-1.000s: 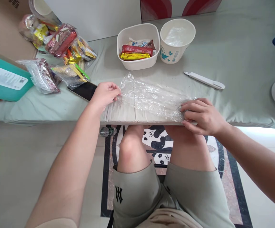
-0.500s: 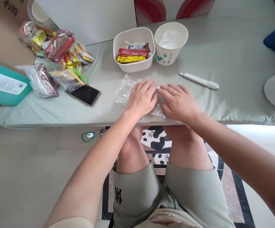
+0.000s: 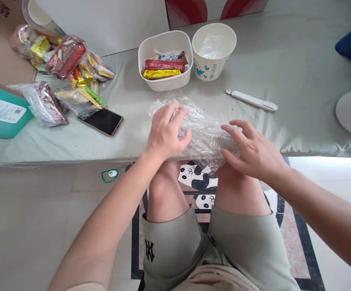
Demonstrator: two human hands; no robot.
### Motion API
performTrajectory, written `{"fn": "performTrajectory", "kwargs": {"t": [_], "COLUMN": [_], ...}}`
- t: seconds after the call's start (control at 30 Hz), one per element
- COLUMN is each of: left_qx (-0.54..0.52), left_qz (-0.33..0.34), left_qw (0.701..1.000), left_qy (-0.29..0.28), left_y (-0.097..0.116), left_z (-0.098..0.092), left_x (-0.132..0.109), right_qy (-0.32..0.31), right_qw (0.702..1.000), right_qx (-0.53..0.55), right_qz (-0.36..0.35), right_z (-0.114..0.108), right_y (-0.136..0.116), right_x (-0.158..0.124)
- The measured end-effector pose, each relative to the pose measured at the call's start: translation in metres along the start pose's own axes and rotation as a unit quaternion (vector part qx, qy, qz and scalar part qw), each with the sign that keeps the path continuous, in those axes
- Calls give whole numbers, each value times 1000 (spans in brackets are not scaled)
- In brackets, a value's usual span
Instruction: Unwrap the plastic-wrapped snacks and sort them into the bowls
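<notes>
Though crumpled, plastic wrap (image 3: 206,132) lies lengthwise left-to-right.

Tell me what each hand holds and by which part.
Left hand lies on the clear plastic, at its left half, fingers bent; a true grip cannot be told. Right hand, open, touches its right end; it holds nothing.

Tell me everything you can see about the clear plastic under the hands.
The clear plastic is thin, glossy, heavily crinkled film, see-through to the grey cloth beneath. It lies bunched at the surface's near edge, in front of the white bowl, its right part hanging over. The left hand rests on it, fingers bent; the right hand, fingers open, touches its right end.
</notes>
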State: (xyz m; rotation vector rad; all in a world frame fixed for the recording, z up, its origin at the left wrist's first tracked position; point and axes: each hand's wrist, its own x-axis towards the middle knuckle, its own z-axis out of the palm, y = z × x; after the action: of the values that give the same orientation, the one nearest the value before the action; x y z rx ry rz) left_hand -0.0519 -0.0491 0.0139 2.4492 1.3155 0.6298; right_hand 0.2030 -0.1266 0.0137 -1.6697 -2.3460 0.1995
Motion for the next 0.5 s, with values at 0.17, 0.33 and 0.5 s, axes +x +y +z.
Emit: {"fn": "performTrajectory", "kwargs": {"t": [0.17, 0.33, 0.5], "left_qx": [49, 131, 60], "left_qz": [147, 115, 165], "left_qw": [975, 975, 984], "left_qy": [-159, -137, -17], "left_y": [28, 10, -7], "left_z": [4, 19, 32], "left_x": [-64, -89, -84], "right_qy": [-58, -142, -89], "right_qw": [985, 888, 855], "right_qx": [161, 430, 511], "right_qz": [3, 74, 14], "right_z": [-6, 2, 13], "right_y": [-8, -20, -18], "right_x": [-32, -49, -46]}}
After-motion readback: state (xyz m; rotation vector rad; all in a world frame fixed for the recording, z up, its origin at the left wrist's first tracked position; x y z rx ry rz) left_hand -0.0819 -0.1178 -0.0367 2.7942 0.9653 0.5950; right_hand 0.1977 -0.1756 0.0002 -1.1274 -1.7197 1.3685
